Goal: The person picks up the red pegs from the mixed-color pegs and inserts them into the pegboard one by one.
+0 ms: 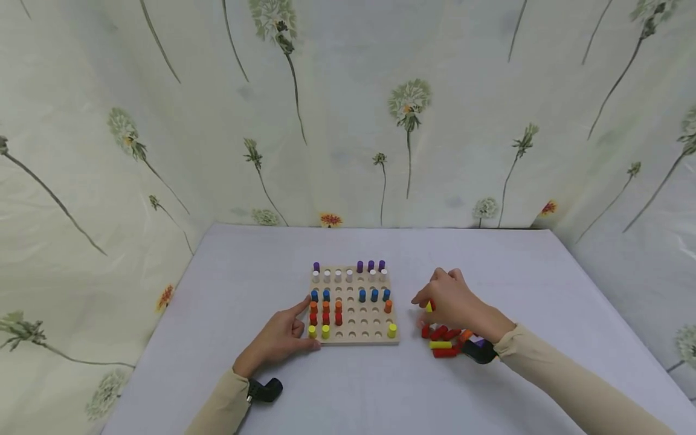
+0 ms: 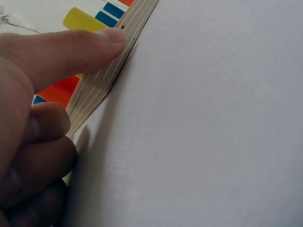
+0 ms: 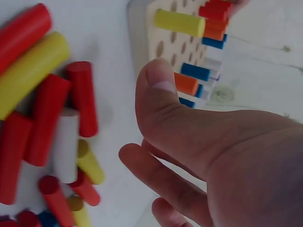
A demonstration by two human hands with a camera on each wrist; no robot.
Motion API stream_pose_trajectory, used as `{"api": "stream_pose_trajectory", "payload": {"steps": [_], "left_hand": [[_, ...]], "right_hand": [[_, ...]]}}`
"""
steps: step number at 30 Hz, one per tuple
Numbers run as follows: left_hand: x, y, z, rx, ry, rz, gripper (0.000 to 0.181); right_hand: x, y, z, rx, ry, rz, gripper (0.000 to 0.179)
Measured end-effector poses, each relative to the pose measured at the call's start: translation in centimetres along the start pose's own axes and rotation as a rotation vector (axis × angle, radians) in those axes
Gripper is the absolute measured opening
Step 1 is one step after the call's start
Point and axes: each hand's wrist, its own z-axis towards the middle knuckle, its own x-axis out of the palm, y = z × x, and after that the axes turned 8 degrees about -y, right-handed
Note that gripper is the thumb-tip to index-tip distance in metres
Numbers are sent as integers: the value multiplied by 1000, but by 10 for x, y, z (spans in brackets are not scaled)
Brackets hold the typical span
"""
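A wooden pegboard (image 1: 359, 342) lies on the table with rows of purple, white, blue, orange, red and yellow pegs; many holes are bare. At its near left corner my left hand (image 1: 274, 338) grips the board, index finger along the left side and thumb (image 2: 102, 45) against the front edge. The other left fingers are curled. To the right of the board my right hand (image 1: 454, 302) hovers over a pile of loose pegs. In the right wrist view its thumb (image 3: 161, 94) and fingers stand apart with nothing seen between them. Red pegs (image 3: 83, 99) and a white peg (image 3: 66, 146) lie beside it.
The pile mixes red, yellow, orange and other pegs; a yellow peg (image 1: 440, 345) lies at its near side. The right forearm partly covers the pile. A white cloth covers the table (image 1: 244, 260), and a flower-patterned curtain (image 1: 337, 151) hangs behind it.
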Motion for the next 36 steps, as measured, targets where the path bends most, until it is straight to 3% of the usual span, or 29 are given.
{"api": "stream_pose_trajectory", "payload": {"steps": [7,17,31,36], "left_hand": [[-1,-3,0,-9,0,9,103],[0,-1,1,21,2,20,102],[1,0,0,-2,-8,23,103],[0,0,1,18,-7,23,103]], "right_hand": [[12,-11,-9,21,34,30,41],[25,-15,-12,18,20,22,38],[30,-12,-12,86,35,27,38],[28,-12,-12,101,17,69,27]]}}
